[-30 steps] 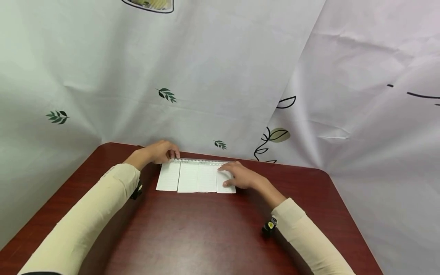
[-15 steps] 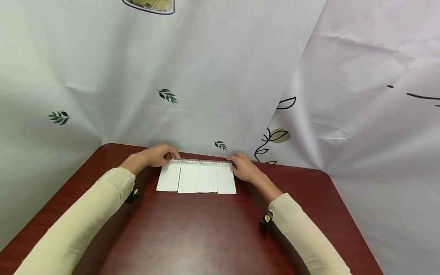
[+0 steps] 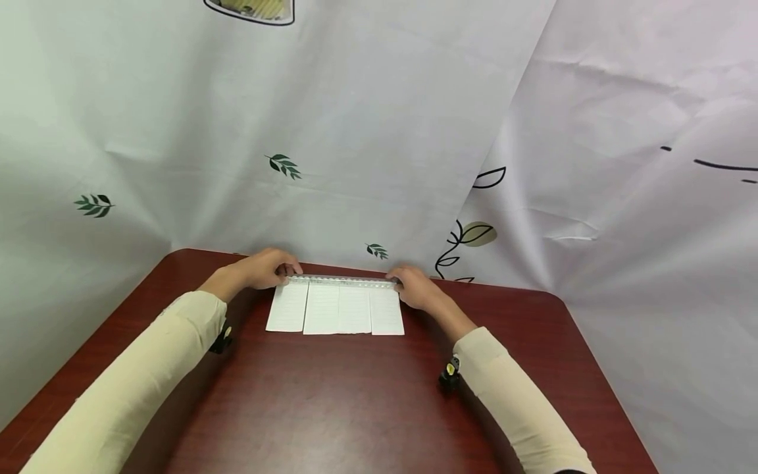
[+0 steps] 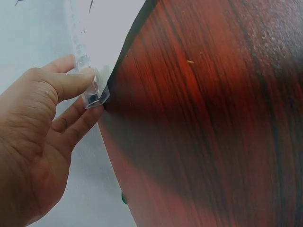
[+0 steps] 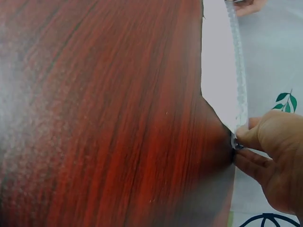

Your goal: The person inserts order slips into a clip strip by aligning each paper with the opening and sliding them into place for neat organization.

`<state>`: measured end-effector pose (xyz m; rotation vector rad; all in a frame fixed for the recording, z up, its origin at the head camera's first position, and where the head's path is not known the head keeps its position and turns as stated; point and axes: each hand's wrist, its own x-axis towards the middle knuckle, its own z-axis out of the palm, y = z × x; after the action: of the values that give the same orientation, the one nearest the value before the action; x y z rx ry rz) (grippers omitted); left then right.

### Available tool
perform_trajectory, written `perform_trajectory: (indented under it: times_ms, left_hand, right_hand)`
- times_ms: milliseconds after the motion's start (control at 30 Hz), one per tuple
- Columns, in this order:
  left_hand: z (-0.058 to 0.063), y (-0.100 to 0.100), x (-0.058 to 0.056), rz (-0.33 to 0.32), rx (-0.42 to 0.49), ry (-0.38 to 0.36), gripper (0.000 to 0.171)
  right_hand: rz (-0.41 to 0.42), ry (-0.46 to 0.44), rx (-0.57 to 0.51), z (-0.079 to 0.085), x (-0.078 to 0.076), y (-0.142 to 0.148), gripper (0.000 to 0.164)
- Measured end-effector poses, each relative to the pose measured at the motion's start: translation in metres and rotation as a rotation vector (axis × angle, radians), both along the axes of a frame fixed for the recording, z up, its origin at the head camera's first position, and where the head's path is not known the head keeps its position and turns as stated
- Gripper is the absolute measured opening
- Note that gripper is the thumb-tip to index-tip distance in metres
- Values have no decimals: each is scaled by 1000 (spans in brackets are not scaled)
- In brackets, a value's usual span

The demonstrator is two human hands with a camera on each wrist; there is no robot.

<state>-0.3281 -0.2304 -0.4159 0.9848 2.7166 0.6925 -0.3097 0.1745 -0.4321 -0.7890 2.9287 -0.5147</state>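
Observation:
A long clear plastic strip (image 3: 343, 282) lies along the far edges of several white lined paper pieces (image 3: 322, 311), which sit side by side near the table's back edge. My left hand (image 3: 263, 268) pinches the strip's left end; in the left wrist view the thumb lies on top of the clear strip (image 4: 93, 97) and fingers are beneath. At the other end, my right hand (image 3: 416, 288) holds the strip between thumb and fingers. The right wrist view shows white paper (image 5: 218, 61) beside the strip, up to my right fingertips (image 5: 244, 137).
The dark red wooden table (image 3: 320, 395) has rounded back corners. Right behind its back edge hangs a pale curtain (image 3: 331, 131) printed with leaves. Each wrist carries a small black camera, such as the right camera (image 3: 449, 375).
My right hand has moved from the rightmost paper up to the strip's right end and now grips it. The left hand stays on the left end, its forearm shifted slightly left.

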Motion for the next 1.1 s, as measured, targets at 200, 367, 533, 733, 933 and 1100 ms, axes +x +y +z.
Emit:
perform_trajectory:
  times_ms: [200,367,533,733,933,1100]
  left_hand:
    - [2,3,-1,-17,-6,2,28]
    - [3,7,-4,-23,-23,0,29]
    - [2,12,-10,-29,-30,-7,30]
    - [4,22,-14,-45,-18,-7,30]
    - [10,36,-18,-58,-31,-19,30]
    - [10,49,-19,-85,-29,-8,30]
  right_hand:
    - [16,37,16,-1,-1,1,36]
    - [31,49,23,0,-1,4,35]
    - [28,27,22,3,1,11,36]
    - [17,18,27,5,2,21,36]
    - [-15,-4,2,7,8,35,36]
    - [-29,-9,-1,8,13,48,35]
